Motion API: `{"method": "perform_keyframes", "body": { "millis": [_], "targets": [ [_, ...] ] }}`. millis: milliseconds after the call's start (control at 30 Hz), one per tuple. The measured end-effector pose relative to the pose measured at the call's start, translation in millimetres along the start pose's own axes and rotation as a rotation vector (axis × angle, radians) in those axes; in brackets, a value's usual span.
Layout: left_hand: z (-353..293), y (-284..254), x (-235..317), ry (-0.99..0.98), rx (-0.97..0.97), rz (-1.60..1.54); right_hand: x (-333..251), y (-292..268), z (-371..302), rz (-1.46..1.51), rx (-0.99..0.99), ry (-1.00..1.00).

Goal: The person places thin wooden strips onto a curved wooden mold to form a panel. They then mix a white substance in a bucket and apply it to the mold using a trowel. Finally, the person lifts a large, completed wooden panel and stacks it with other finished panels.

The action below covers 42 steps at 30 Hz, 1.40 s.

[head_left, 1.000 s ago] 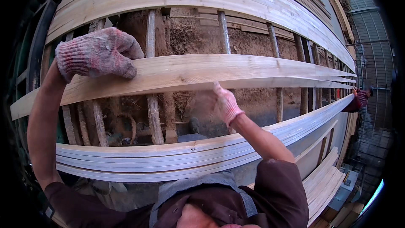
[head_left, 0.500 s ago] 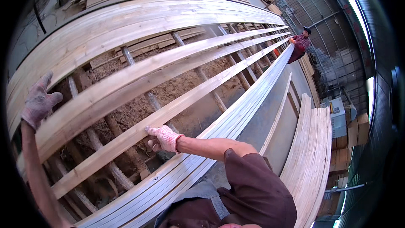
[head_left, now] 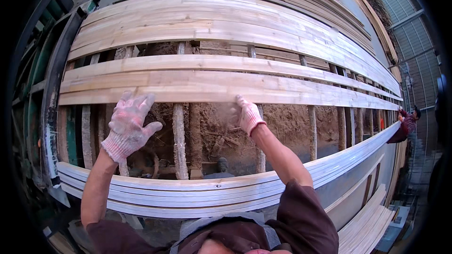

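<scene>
Planks of pale, rough-sawn wood run in long curved bands across the whole view, laid over a rack of upright wooden posts (head_left: 179,141) with crumbly brown earth (head_left: 282,122) showing in the gaps behind them. The middle plank (head_left: 197,90) is flat and broad, its grain streaked yellow and cream, its lower edge straight and sharp. Both hands wear knitted work gloves, speckled pink and white, with ribbed cuffs.

The left hand (head_left: 128,124) is spread wide, fingers fanned and tips reaching up to the plank's lower edge; its grip is open and closes on nothing. The right hand (head_left: 248,114) is raised with its fingertips pressed against the same lower edge, farther along; the fingers lie straight rather than curled, so its grip is open too, touching but not clasping the wood.

Above the middle plank lies a narrower board (head_left: 188,62), then a wide stack of boards (head_left: 212,23) with smooth faces. Below the hands a bundle of thin grey-white strips (head_left: 197,193) bends along the near side, its layered edges close-packed. Between this bundle and the middle plank the gap is open, crossed only by the posts, and both forearms reach through it. A dark metal frame (head_left: 52,89) closes the left end. Far to the right another person in a red sleeve (head_left: 406,124) stands at the planks' end.
</scene>
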<state>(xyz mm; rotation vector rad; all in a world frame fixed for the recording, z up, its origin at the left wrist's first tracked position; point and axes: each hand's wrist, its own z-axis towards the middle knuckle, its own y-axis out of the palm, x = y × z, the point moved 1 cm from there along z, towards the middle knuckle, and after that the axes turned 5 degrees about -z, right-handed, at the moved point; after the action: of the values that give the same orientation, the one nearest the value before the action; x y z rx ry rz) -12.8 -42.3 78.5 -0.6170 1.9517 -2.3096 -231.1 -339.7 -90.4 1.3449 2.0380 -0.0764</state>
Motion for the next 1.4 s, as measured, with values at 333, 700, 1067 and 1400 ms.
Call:
{"method": "perform_keyframes", "body": {
  "millis": [333,700,1067,1400],
  "targets": [
    [-33.6,51.9,6.5,-0.074,-0.023,-0.149,5.3,-16.5,17.3,-0.086,0.010,-0.158],
    [-52.5,52.0,4.4,-0.269,-0.141,-0.118,9.7,11.9,19.6,-0.357,-0.012,-0.170],
    [-45.4,96.6,-79.3,-1.329,-0.123,-1.539,7.9,-5.6,14.7,0.138,-0.005,-0.173],
    [45.2,187.9,-117.7,-1.095,1.320,-2.025,11.9,6.2,52.2,0.249,-0.131,-0.198]
  ]
}}
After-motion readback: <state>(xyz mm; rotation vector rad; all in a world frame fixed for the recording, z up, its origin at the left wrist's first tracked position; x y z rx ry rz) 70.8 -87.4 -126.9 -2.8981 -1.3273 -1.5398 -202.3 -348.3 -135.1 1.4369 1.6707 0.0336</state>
